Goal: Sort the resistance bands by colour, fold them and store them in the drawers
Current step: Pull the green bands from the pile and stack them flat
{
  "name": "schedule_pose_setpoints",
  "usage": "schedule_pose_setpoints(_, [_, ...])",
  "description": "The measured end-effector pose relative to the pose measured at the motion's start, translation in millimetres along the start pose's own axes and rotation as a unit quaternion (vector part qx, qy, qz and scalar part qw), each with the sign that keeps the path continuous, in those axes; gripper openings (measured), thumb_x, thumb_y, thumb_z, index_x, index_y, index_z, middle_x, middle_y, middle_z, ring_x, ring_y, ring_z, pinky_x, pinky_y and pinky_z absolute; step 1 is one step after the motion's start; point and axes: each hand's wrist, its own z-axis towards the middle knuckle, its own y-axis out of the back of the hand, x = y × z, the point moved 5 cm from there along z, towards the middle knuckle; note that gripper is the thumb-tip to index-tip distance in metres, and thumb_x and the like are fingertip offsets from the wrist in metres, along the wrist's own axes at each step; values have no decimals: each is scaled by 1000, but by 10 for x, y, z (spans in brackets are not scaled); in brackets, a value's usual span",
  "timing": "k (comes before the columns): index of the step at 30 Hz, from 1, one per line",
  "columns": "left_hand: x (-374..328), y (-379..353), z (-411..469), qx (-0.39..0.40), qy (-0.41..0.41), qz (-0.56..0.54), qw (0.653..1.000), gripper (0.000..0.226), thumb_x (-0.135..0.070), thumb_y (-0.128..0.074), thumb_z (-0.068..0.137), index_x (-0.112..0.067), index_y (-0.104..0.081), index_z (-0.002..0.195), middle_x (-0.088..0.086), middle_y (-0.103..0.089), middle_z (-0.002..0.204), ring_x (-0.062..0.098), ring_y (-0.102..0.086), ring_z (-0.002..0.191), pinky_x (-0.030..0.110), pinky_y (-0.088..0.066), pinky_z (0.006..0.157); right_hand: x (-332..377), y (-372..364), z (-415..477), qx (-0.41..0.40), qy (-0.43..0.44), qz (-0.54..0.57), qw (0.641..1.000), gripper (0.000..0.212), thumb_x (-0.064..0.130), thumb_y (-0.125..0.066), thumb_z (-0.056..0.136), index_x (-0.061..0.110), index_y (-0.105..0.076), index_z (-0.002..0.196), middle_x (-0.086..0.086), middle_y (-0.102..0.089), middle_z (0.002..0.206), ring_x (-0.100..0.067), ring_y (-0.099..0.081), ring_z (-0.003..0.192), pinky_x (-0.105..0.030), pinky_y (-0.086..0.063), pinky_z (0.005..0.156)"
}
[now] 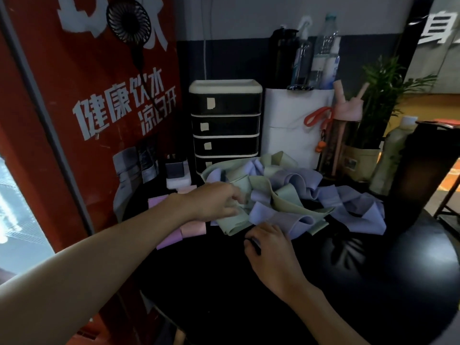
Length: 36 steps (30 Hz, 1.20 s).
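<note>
A big messy pile of bands [286,195] lies on the black round table [249,295], out past both hands. The bands are wide, flat and soft. Some are pale green and some are lilac, and they are all looped and twisted over each other. A few pink bands [193,229] lie flat and folded at the left of the pile, partly under the left arm. The left hand [214,202] reaches into the left side of the pile, and its fingers are bent round a green band [230,226]. The right hand [271,247] sits at the near edge of the pile, with its fingers curled by a lilac band [281,217]. I cannot tell if it holds it. The black drawers [225,125] stand at the back of the table and look shut. The pile lies right in front of the bottom drawer and hides part of it. A white bag [293,135] stands just beside the drawers, with bottles [323,53] behind it. A pink bottle [347,115] and a green plant [383,95] stand to the right. A small dark cup [174,169] stands left of the drawers. A red sign [99,120] with a black fan [128,21] is on the left.
</note>
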Motion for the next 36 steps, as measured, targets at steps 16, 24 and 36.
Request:
schedule_pose_setpoints(16, [139, -215, 171, -21, -31, 63, 997, 22, -28, -71, 87, -24, -65, 107, -3, -48, 114, 15, -42, 104, 35, -39, 85, -8, 7, 17, -44, 7, 6, 999, 17, 19, -49, 97, 17, -59, 83, 3, -58, 92, -8, -41, 87, -30, -33, 103])
schedule_pose_setpoints(24, [97, -254, 200, -8, -45, 79, 996, 5, -24, -70, 85, -24, -68, 89, -12, -55, 93, 18, -50, 95, 46, -46, 85, -26, 44, 29, -33, -12, 43, 998, 11, 21, -55, 96, 16, -65, 95, 2, -62, 98, -14, -51, 98, -32, -36, 103])
schedule_pose_setpoints(36, [-212, 203, -146, -57, -74, 15, 996, 13, -24, -63, 96, -22, -53, 88, -9, -57, 81, 1, -52, 77, 16, -30, 74, -7, 96, 38, 6, -52, 152, 987, 17, 41, -64, 91, 43, -52, 103, 24, -51, 109, -10, -46, 113, -42, -39, 103])
